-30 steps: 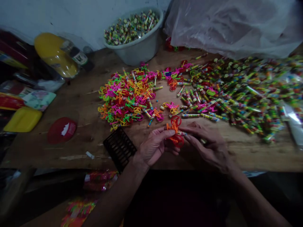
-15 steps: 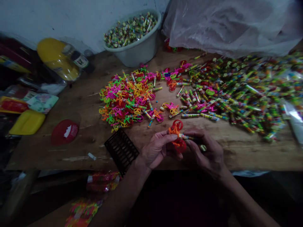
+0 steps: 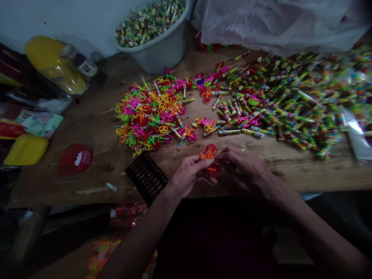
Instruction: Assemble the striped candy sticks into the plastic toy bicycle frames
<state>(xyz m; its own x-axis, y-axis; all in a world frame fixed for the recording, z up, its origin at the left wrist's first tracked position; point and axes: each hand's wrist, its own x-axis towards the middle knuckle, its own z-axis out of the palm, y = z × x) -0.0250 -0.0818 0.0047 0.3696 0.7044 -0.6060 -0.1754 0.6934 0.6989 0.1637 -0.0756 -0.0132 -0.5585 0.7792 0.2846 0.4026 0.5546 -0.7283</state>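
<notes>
Pinched between the thumb and fingers of my left hand [image 3: 190, 172] is an orange and red plastic toy [image 3: 209, 157]. My right hand [image 3: 244, 166] is closed at the toy's right side, its fingers blurred; what they grip cannot be made out. Beyond my hands, a few candy tubes [image 3: 229, 132] lie on the wooden table [image 3: 99, 155]. A heap of bright plastic toys [image 3: 151, 116] in pink, orange, green and yellow is left of centre. A wide pile of candy-filled tubes [image 3: 290, 100] covers the right side.
A pale tub [image 3: 159, 52] full of tubes stands at the back, beside a large translucent plastic bag [image 3: 261, 27]. Left of my hands is a black slotted basket [image 3: 147, 176]. A red lid [image 3: 74, 160], a yellow pouch [image 3: 26, 150] and a bottle [image 3: 84, 66] are farther left.
The view has shifted, so the table items appear higher. The tube that showed between my hands is now hidden. My right hand has turned and its fingers cover the toy's right side.
</notes>
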